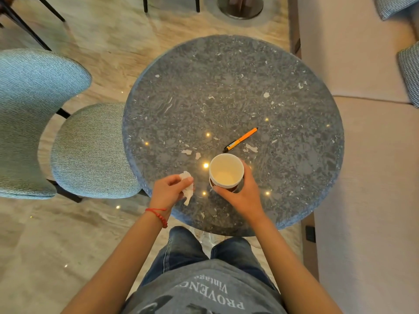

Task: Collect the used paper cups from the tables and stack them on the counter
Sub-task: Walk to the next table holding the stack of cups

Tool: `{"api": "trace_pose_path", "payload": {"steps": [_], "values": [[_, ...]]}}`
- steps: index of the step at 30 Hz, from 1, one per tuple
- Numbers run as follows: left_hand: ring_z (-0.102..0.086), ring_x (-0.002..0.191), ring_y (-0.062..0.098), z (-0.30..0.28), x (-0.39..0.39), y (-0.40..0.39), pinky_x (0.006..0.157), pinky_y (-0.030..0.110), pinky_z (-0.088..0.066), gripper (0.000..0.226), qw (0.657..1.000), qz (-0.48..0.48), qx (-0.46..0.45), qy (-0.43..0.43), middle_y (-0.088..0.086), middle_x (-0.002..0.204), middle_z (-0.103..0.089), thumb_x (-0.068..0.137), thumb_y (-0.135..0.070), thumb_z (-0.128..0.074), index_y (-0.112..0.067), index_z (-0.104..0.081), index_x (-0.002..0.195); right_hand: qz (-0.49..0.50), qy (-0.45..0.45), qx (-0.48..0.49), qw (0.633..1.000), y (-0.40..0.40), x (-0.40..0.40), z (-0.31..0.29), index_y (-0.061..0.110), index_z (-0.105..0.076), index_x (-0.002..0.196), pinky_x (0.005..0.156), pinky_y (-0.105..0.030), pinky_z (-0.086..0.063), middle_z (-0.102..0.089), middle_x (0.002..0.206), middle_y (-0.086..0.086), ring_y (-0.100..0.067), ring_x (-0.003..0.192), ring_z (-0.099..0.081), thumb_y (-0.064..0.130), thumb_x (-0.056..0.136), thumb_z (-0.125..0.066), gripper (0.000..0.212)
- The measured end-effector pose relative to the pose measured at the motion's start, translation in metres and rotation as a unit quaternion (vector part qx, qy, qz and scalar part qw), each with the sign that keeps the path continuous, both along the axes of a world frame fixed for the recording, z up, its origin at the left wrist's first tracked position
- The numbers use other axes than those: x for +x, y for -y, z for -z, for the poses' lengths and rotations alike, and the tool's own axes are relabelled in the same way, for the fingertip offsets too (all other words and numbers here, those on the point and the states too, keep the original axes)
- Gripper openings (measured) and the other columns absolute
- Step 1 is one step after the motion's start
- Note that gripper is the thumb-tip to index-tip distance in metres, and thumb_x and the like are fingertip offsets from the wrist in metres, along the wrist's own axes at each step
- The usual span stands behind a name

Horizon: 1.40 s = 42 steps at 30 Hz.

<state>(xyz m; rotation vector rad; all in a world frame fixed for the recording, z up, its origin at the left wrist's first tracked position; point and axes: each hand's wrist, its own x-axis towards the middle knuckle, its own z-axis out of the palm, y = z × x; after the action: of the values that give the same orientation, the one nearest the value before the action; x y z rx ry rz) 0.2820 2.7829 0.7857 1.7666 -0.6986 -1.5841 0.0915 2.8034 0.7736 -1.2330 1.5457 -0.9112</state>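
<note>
A small stack of paper cups [226,171], white inside with a brown outer wall, is held upright over the near part of the round dark stone table [233,91]. My right hand [242,193] grips the stack from the right and below, fingers wrapped round its wall. Left of it, my left hand [170,189] pinches a crumpled white tissue [188,191] just above the table's near-left edge. The cups look empty inside.
An orange pen [240,139] lies on the table just beyond the cups. A blue-grey upholstered chair [90,152] stands at the table's left. A beige bench seat [371,168] runs along the right. Another table's base [240,5] is at the top.
</note>
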Motion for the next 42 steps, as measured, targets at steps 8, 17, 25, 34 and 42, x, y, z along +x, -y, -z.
{"api": "trace_pose_path", "payload": {"steps": [8,17,25,34,42], "values": [[-0.055,0.066,0.023,0.001,0.004,-0.005,0.043,0.015,-0.044,0.009,1.000,-0.009,0.002,-0.006,0.008,0.068,-0.065,0.081,-0.013,-0.069,-0.009,-0.067,0.073,-0.022,-0.019,0.030,0.999,-0.011,0.000,0.015,0.051,-0.020,0.131,0.090,0.006,-0.025,-0.032,0.133,0.031,0.015,0.119,-0.031,0.029,0.062,-0.087,0.099],[-0.059,0.063,0.018,-0.001,0.010,-0.018,0.048,0.017,-0.049,0.010,0.999,-0.035,-0.012,0.005,0.008,0.068,-0.064,0.080,-0.011,-0.069,-0.007,-0.066,0.071,0.002,-0.016,0.016,1.000,-0.007,0.006,0.018,0.045,-0.038,0.121,0.082,0.001,-0.037,-0.045,0.117,0.031,0.021,0.105,-0.043,0.027,0.061,-0.088,0.080],[-0.060,0.070,0.022,-0.006,0.014,-0.041,0.059,0.022,-0.052,0.010,0.992,-0.122,-0.023,-0.008,0.012,0.073,-0.064,0.081,-0.008,-0.068,-0.008,-0.066,0.071,-0.087,0.054,0.041,0.994,-0.005,0.011,-0.005,0.036,-0.046,0.116,0.077,-0.006,-0.046,-0.056,0.114,0.019,0.014,0.102,-0.053,0.020,0.066,-0.085,0.064],[-0.060,0.078,0.026,-0.008,0.038,-0.115,0.068,0.029,-0.051,0.004,0.953,-0.301,-0.027,-0.004,0.013,0.078,-0.064,0.081,-0.009,-0.067,-0.009,-0.067,0.077,-0.265,0.093,0.050,0.958,-0.004,0.050,-0.014,0.032,-0.048,0.111,0.079,-0.013,-0.049,-0.058,0.113,0.011,-0.001,0.104,-0.057,0.011,0.067,-0.083,0.060],[-0.067,0.065,0.015,-0.019,0.089,-0.216,0.061,0.022,-0.056,0.007,0.886,-0.461,-0.053,0.000,0.007,0.070,-0.067,0.082,-0.007,-0.066,-0.007,-0.068,0.075,-0.422,0.105,0.071,0.897,-0.043,0.142,-0.021,0.026,-0.053,0.115,0.080,-0.018,-0.050,-0.063,0.112,0.002,-0.003,0.100,-0.062,0.024,0.059,-0.081,0.062]]}}
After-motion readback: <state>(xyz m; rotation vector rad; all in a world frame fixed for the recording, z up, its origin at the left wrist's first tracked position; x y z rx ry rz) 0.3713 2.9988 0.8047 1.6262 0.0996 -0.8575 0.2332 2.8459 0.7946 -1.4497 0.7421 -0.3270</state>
